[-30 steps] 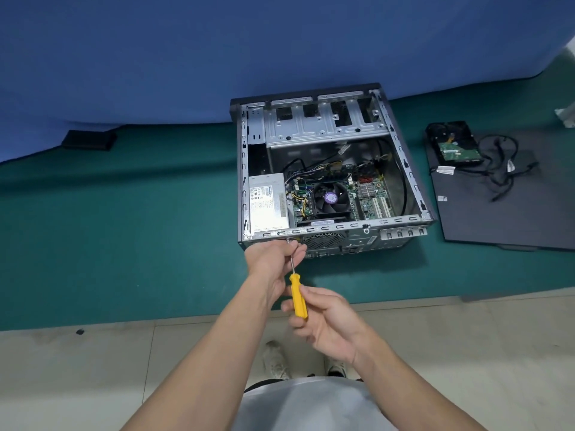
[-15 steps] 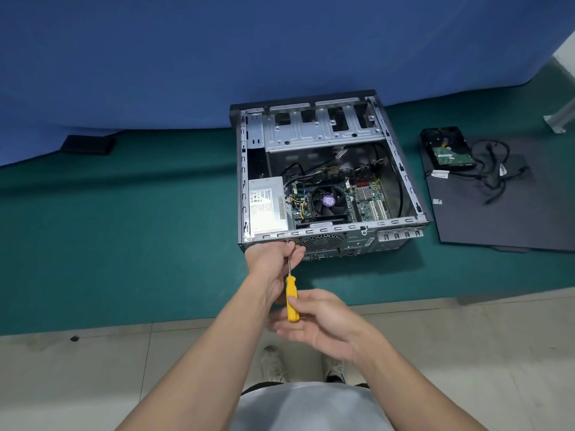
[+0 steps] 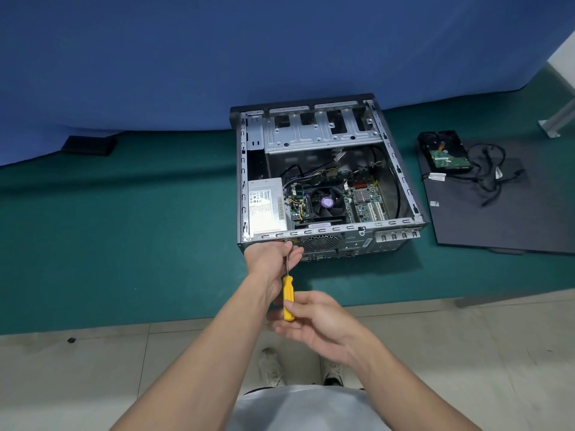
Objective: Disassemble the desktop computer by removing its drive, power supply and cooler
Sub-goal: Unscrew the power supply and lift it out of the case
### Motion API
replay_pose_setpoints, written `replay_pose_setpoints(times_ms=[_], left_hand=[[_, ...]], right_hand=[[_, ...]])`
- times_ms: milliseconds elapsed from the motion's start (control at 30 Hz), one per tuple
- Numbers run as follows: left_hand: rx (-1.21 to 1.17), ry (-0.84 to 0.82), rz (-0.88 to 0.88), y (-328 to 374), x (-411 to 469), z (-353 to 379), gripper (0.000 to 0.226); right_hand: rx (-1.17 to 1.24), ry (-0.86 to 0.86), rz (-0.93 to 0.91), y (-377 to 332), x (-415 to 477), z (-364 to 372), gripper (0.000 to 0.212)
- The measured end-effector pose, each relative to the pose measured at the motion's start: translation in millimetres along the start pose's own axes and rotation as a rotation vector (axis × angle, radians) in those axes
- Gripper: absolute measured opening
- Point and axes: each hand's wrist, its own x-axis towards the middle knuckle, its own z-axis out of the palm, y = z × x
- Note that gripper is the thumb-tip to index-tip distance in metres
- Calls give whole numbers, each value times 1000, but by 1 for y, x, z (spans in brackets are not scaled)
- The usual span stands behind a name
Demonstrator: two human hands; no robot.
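Observation:
An open desktop case (image 3: 401, 169) lies on green matting. Inside sit the silver power supply (image 3: 266, 205) at the near left and the black cooler fan (image 3: 325, 202) on the motherboard. A yellow-handled screwdriver (image 3: 288, 301) points at the case's near rear panel, close to the power supply corner. My left hand (image 3: 270, 259) rests against that panel and pinches the screwdriver's metal shaft near its tip. My right hand (image 3: 314, 321) holds the yellow handle between thumb and fingers. The removed drive (image 3: 443, 150) lies on a dark panel to the right.
The dark side panel (image 3: 510, 213) lies right of the case with loose black cables (image 3: 488, 175) on it. A blue cloth backdrop (image 3: 217, 57) hangs behind. A small black box (image 3: 88, 145) sits far left. Tiled floor (image 3: 93, 368) and my shoes are below.
The screwdriver handle has turned in my right hand, whose fingers have shifted along it. My left hand stays at the case's rear panel. The view has tilted slightly.

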Motion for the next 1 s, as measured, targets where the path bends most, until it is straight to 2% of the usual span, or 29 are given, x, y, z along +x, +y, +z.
replay_pose_setpoints(times_ms=[67, 167, 200, 233, 267, 300, 367, 433, 500, 533, 600, 667, 733, 833, 900, 933, 1000], left_hand=[[8, -5, 4, -1, 1, 0, 5], [32, -1, 3, -1, 3, -1, 5], [35, -1, 2, -2, 3, -1, 4], [34, -3, 3, -2, 4, -1, 4], [28, -6, 5, -2, 4, -2, 5], [20, -9, 6, -2, 4, -2, 5], [-1, -19, 6, -2, 4, -2, 6], [-15, -22, 9, -2, 4, -3, 7], [-13, -32, 10, -2, 5, -4, 5], [-1, -42, 13, -2, 5, -4, 4], [35, -71, 25, -1, 6, -7, 3], [54, -93, 34, -1, 7, -9, 9], [57, -101, 37, -1, 7, -10, 8], [31, -101, 32, -1, 7, -10, 9], [15, -98, 26, -1, 7, -9, 8], [10, -95, 22, -1, 7, -9, 8], [29, -79, 18, -2, 6, -8, 6]], right_hand=[[-218, 139, -52, 5, 1, 4, 8], [-968, 503, -183, 21, 8, 16, 12], [-1088, 552, -212, 24, 9, 18, 13], [-1087, 556, -227, 25, 11, 18, 13], [-949, 513, -230, 23, 11, 16, 12], [-709, 434, -207, 19, 11, 13, 10], [-170, 170, -95, 10, 5, 7, 7], [132, 22, -18, 5, 2, 2, 11], [107, 65, -24, 7, 5, 1, 17], [-35, 153, -47, 10, 7, 5, 16], [-509, 392, -117, 16, 7, 15, 4], [-804, 546, -186, 19, 8, 21, 9], [-700, 492, -187, 18, 9, 17, 9], [-171, 152, -46, 6, 4, 7, 3], [25, 50, 5, 2, 2, 2, 9], [-31, 90, -19, 2, 3, 2, 8], [-444, 326, -106, 8, 8, 6, 6]])
